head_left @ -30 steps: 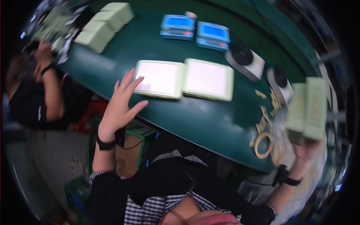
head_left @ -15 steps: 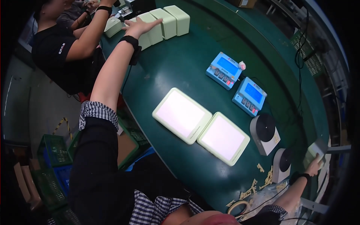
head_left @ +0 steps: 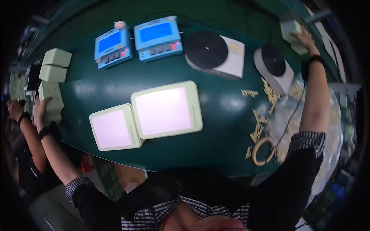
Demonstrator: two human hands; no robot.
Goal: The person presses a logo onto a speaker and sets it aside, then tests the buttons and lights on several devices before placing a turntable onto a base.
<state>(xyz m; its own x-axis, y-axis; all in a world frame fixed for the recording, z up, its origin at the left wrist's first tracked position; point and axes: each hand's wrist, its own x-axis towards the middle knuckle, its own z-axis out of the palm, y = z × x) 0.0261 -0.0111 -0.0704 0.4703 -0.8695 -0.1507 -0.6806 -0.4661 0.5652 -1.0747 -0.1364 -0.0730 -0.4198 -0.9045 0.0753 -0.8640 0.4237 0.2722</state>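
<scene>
My left hand reaches far left, its thumb and fingers spread against a pale green block-shaped housing. Two more such housings stand just beyond it. At the far right, the fingers of my right hand are wrapped over a pale green device near the table's far edge. Between my arms, two pale green tablet-like panels with glowing pale screens lie flat and touching: a larger one and a smaller one to its left.
Two blue control boxes with lit displays stand at the back. Beside them are two white units with black round discs. Small beige pieces, a tape roll and clear plastic bags lie right. A co-worker's hand is far left.
My view has turned rightward, so the table now lies straight before me. My left hand is still at the pale green housings, and my right is still at the pale green device.
</scene>
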